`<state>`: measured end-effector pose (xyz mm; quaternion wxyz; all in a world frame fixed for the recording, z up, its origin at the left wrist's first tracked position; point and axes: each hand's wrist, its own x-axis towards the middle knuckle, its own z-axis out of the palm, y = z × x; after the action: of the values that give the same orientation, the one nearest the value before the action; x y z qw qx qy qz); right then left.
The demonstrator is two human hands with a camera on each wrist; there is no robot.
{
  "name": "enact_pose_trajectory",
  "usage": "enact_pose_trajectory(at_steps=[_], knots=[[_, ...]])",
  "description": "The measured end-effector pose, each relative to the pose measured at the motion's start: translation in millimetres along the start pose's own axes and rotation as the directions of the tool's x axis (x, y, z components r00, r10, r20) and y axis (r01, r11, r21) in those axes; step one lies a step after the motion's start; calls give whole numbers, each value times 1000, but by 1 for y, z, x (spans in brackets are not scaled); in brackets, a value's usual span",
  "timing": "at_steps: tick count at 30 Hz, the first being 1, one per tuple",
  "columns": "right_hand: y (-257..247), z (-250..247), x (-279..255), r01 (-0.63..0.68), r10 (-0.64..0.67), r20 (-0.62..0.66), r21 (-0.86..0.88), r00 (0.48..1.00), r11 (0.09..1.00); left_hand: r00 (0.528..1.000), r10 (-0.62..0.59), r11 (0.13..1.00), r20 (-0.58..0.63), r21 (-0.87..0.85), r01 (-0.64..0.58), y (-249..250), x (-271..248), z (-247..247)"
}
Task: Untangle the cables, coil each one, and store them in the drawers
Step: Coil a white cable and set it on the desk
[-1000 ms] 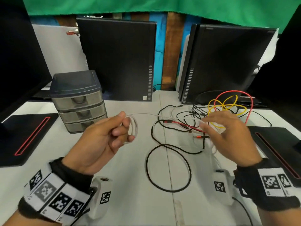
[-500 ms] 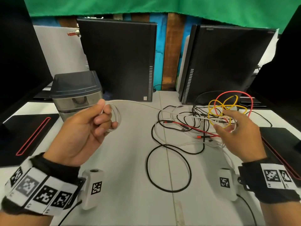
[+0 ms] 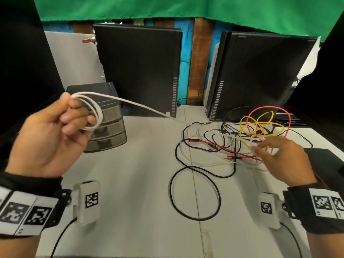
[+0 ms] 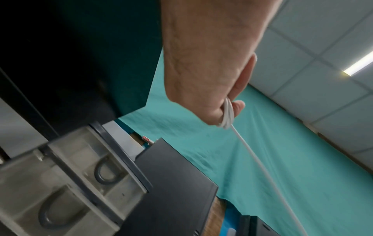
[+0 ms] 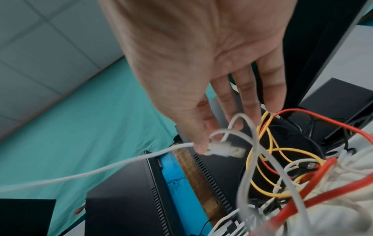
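Left hand: the left hand [image 3: 50,138] is raised in front of the drawer unit [image 3: 109,125], fingers and thumb curled round a few small loops of the white cable [image 3: 93,112], pinching them together.
White cable: from the loops one taut strand runs away from the drawer unit, over the table [image 3: 141,183], into the tangle of cables [image 3: 232,142] on the far side from the drawers.
Right hand: the right hand [image 3: 283,161] hovers low over the near edge of that tangle, fingers spread and nearly straight; from above I cannot tell whether it grips anything.
Right wrist view: here the right hand [image 5: 201,63] shows its palm, and the thumb side meets the white cable [image 5: 101,172] right at its white plug [image 5: 224,150], which the head view hides; whether it is pinched or only touched stays unclear.
Tangle: a yellow cable [image 3: 260,127] and a red cable [image 3: 270,110] arch up at its back; black cables [image 3: 195,192] trail toward the near table edge in a wide loop.
Left wrist view: the left hand [image 4: 206,71] from behind, the white cable [image 4: 228,115] bunched at the fingertips, and the drawer unit [image 4: 70,183] close, its drawers pushed in, handles showing.
Behind the drawer unit: two dark monitors [image 3: 141,71] and a green cloth [image 3: 167,8].
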<state>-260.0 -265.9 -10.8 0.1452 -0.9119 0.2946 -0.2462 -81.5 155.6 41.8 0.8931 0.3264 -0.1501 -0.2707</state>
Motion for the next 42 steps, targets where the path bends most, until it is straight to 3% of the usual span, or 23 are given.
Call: enact_pose_trajectory(at_steps=[1,3,5,7,10,13,15,17,19,21,23,25,28,31,34,35,37,38,39,40,42], knots=[[1,-1,0,-25,25,-8,1,1000,1000,996,66,997,-60,53,-62,2,-5,-6],[-6,-4,-2,-37,37,-1,-55,999,998,999,54,995,3,84,-54,2,2,3],[-25,-4,-10,69,-66,37,-65,997,996,991,106,968,-78,236,-85,-16,1,24],[-65,-9,-24,221,-229,44,133,972,966,993,70,941,-93,336,-34,-39,-1,44],[-129,-10,-48,398,-441,-18,464,898,792,996,-58,924,-68,374,79,-62,-3,59],[-167,-6,-57,547,-626,-57,554,777,628,993,-118,913,-13,391,114,-75,-9,66],[-186,-3,-57,546,-701,9,620,713,563,991,-132,906,12,407,116,-76,-14,70],[-198,0,-56,468,-723,69,719,687,513,990,-140,904,26,412,117,-72,-18,72],[-200,1,-54,353,-697,59,830,714,431,986,-150,925,66,362,117,-63,-23,76],[-195,2,-54,260,-622,32,891,783,373,988,-132,961,80,255,108,-53,-25,76],[-187,6,-57,188,-533,58,899,844,396,993,-82,985,88,161,68,-42,-25,73],[-183,11,-65,126,-507,133,887,852,444,995,-14,995,97,102,4,-37,-26,71],[-179,23,-87,107,-557,252,840,791,532,995,90,996,50,20,-91,-39,-25,72],[-176,21,-111,245,-644,299,749,704,616,978,209,967,15,149,-209,-45,-23,71],[-173,1,-123,334,-689,299,704,661,627,960,280,839,30,478,-260,-51,-24,68],[-172,-7,-124,375,-701,271,689,660,620,948,312,724,62,631,-279,-54,-25,67],[-167,-22,-123,429,-716,212,677,665,598,911,372,382,176,866,-323,-63,-28,67],[-163,-27,-121,430,-712,181,687,678,585,898,361,226,250,911,-345,-68,-30,69],[-158,-32,-117,433,-697,137,695,704,574,894,316,124,318,920,-372,-74,-31,68],[-153,-36,-113,442,-673,85,693,734,569,900,244,101,361,914,-393,-81,-31,66],[-144,-40,-104,434,-610,14,690,792,579,928,65,222,368,901,-373,-92,-32,62]])
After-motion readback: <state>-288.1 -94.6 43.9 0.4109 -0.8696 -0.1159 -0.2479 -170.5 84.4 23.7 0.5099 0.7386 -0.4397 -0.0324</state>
